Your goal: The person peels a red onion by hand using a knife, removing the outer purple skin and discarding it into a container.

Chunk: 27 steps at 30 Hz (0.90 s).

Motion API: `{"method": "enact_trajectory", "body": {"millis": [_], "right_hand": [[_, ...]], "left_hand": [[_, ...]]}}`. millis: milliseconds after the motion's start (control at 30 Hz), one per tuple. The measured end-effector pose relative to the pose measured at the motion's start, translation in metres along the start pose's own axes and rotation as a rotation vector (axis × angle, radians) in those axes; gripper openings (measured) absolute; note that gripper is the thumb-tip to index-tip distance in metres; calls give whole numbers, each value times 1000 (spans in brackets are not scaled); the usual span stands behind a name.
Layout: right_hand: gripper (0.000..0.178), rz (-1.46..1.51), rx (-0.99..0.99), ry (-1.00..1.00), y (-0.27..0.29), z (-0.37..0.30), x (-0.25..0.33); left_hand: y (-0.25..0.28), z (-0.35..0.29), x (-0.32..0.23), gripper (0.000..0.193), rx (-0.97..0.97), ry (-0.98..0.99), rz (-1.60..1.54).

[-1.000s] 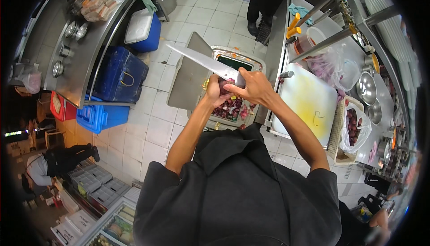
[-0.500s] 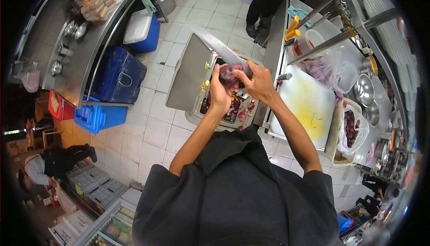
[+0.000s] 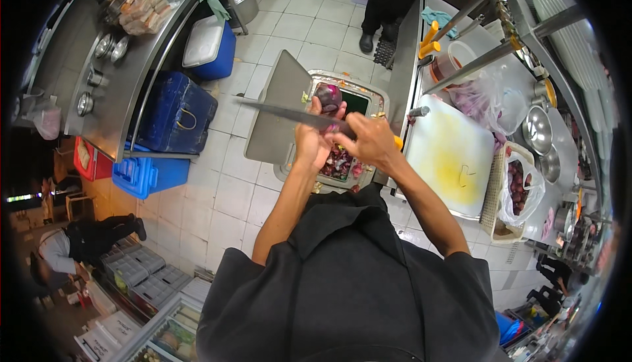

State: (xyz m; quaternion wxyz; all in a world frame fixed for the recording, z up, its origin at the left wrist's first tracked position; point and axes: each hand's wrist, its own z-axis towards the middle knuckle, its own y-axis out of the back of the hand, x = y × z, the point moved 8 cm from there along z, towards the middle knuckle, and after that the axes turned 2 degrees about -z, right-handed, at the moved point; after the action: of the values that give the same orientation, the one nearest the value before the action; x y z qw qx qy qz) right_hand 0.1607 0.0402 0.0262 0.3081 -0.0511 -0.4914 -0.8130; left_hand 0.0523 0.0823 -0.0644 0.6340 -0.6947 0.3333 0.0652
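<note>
The round purple onion (image 3: 328, 96) sits gripped in your left hand (image 3: 314, 141). Your right hand (image 3: 370, 139) clasps a long, yellow-handled steel knife (image 3: 284, 112), which crosses over your left hand. Beneath both hands is an open grey plastic bin (image 3: 380, 102); right of them, a white, yellow-stained cutting board (image 3: 449, 154).

The one head-worn view looks steeply down past the dark shirt (image 3: 349, 283), with the left hand (image 3: 312, 147) and right hand (image 3: 370, 138) near mid-view and the tiled floor (image 3: 220, 184) farther below. Its sweep is wide (the steel counter (image 3: 128, 75) bends toward the rim).
</note>
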Motion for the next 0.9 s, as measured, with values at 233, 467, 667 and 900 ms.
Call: {"method": "enact_trajectory", "body": {"millis": [233,467,667,900], "right_hand": [[49,173,22,-325,8,-26,-24],[49,370,-65,-816,7,-57,-79],[54,232,109,-852,-8,-69,-94],[45,257,75,-777,17,-37,-56]], "left_hand": [[-2,0,5,45,35,128,-213],[-10,-16,-8,43,221,106,-158],[-2,-19,-15,56,322,16,-39],[-18,-36,-20,64,375,43,6]]}}
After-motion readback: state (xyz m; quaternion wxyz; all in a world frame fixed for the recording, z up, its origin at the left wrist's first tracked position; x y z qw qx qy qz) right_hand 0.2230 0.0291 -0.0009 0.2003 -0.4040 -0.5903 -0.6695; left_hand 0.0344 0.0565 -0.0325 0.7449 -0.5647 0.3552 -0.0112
